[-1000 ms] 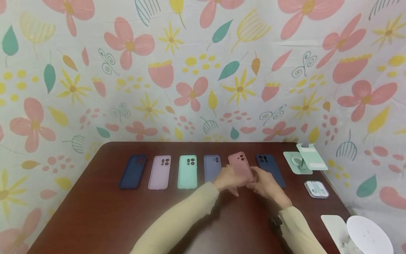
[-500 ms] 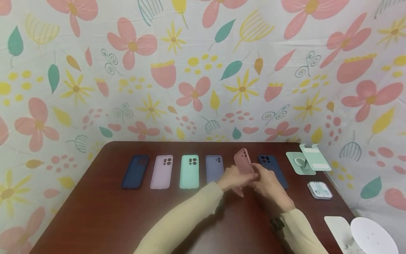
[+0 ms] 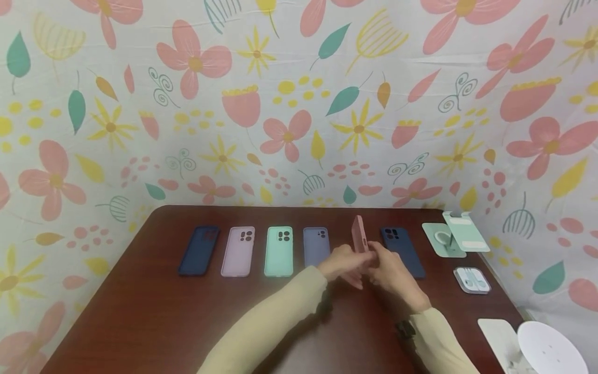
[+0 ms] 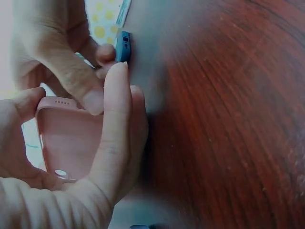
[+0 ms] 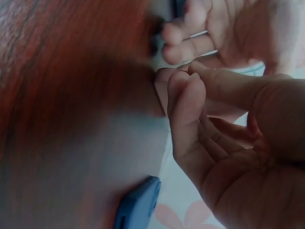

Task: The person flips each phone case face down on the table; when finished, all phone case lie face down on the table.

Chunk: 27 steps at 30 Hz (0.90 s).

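Observation:
A pink phone case [image 3: 358, 232] stands nearly edge-on above the table, between both hands in the head view. My left hand [image 3: 344, 261] grips it by its sides; the left wrist view shows the hollow inside of the case [image 4: 71, 138] and its bottom edge with small speaker holes. My right hand [image 3: 391, 267] pinches the near end, its thumb and fingers at the bottom edge. Fingers cover part of the case in the right wrist view. A lavender-blue case [image 3: 316, 245] lies left of the hands, a dark blue case [image 3: 403, 252] right of them.
Further left lie a mint case [image 3: 279, 252], a lilac case [image 3: 238, 252] and a navy case [image 3: 198, 251]. Along the right edge stand a mint phone stand [image 3: 462, 234], boxed earphones [image 3: 472, 280] and a white round-topped stand [image 3: 551, 345]. A flowered cloth [image 3: 299, 67] hangs behind the table.
The pink case has turned from showing its camera-hole back to standing nearly edge-on, with its upper end tipped up. Both hands stay on it in about the same place.

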Each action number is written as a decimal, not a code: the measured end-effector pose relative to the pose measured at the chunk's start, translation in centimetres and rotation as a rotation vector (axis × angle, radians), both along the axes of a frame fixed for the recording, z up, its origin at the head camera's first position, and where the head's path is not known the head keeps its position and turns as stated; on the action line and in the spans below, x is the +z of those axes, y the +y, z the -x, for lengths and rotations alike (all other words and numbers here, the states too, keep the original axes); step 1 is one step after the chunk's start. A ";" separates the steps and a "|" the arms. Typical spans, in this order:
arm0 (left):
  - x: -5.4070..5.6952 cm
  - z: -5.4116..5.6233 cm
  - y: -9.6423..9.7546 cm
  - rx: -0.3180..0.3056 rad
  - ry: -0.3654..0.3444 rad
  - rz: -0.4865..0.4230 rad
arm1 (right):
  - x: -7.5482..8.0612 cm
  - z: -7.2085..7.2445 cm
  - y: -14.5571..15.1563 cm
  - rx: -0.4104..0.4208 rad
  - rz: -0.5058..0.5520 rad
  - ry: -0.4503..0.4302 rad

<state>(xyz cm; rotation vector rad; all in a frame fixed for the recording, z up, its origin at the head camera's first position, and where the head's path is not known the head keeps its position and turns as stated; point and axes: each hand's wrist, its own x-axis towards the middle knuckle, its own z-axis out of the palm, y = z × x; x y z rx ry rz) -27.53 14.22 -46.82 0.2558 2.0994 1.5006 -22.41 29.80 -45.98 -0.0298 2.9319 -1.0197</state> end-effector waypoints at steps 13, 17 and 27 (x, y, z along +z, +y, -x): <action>0.7 0.7 -0.2 0.090 0.164 0.001 | -1.6 1.3 1.4 0.056 0.106 -0.102; 1.0 0.8 -0.1 0.117 0.202 -0.019 | -1.6 1.8 1.7 0.052 0.127 -0.136; 0.8 0.7 -0.5 0.125 0.316 0.049 | -1.9 1.9 1.6 0.009 0.100 -0.176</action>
